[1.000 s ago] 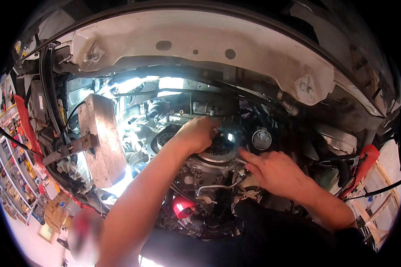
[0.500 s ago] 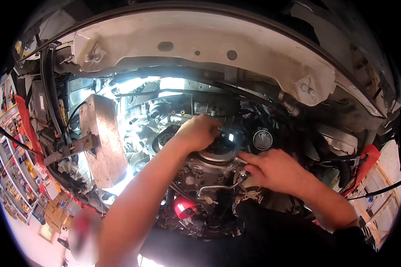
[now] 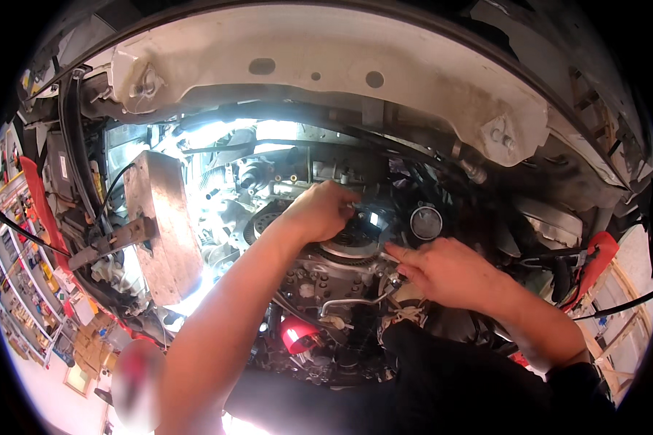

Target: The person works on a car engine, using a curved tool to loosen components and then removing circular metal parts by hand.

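My left hand (image 3: pixel 325 212) reaches over the engine with its fingers curled closed at the edge of a dark, glossy part (image 3: pixel 372 219). That part lies against a toothed metal ring (image 3: pixel 350 253), and its full shape is hidden by my left hand. On the right, my right hand (image 3: pixel 446 268) points inward, index fingertip at the ring's right side and thumb apart below it. I see nothing between that finger and thumb. A thin bent metal pipe (image 3: pixel 359 301) runs just beneath, across the bolted engine face (image 3: pixel 315 286).
A round metal-rimmed opening (image 3: pixel 426 222) sits above my right hand. To the left stands a thick, scuffed block (image 3: pixel 165 225) with a bracket. A red cup-shaped piece (image 3: pixel 297 333) lies low in the engine bay. A pale crossbeam (image 3: pixel 319 61) spans the far side.
Both hands stay at almost the same spots by the ring, with the left shifted very slightly. The whole view has drifted a little.
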The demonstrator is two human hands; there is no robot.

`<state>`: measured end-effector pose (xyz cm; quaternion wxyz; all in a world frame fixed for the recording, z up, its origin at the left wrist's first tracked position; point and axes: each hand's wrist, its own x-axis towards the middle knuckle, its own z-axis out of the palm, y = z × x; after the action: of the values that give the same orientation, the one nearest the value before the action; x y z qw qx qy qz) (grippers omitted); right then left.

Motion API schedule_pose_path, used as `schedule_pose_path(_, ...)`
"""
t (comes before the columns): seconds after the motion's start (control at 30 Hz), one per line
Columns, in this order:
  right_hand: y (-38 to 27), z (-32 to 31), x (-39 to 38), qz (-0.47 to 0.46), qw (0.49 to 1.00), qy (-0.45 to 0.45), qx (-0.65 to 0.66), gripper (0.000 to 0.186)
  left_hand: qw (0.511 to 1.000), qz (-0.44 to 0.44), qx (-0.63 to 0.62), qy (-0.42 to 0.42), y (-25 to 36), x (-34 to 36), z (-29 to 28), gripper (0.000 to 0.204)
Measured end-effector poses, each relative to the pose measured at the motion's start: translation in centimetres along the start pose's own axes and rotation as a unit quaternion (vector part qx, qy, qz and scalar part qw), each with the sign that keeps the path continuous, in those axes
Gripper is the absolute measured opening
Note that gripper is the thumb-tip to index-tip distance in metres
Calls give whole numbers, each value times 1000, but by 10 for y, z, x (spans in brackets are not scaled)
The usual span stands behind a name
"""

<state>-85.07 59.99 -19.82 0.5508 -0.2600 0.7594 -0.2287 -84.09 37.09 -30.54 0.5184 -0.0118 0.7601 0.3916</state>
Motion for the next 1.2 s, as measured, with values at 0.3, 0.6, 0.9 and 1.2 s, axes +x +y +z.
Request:
schedule_pose_path(0.3, 12, -27, -18, -21, 991, 39, -128, 33, 975, -79, -194, -70, -1, 7, -20, 30)
schedule_pose_path(0.6, 27, -17, -43, 140, 977, 37, 159, 19, 984, -86, -154, 14, -8, 14, -3, 24)
schedule_pose_path(0.9, 39, 8, 17, 67, 966, 49, 243, 30, 953, -16, -279, 113, -5, 15, -5, 21)
schedule_pose_path(1.2, 24, -10, 28, 78, 964, -113, 229, 36, 983, 23, -97, 156, -9, 15, -1, 20)
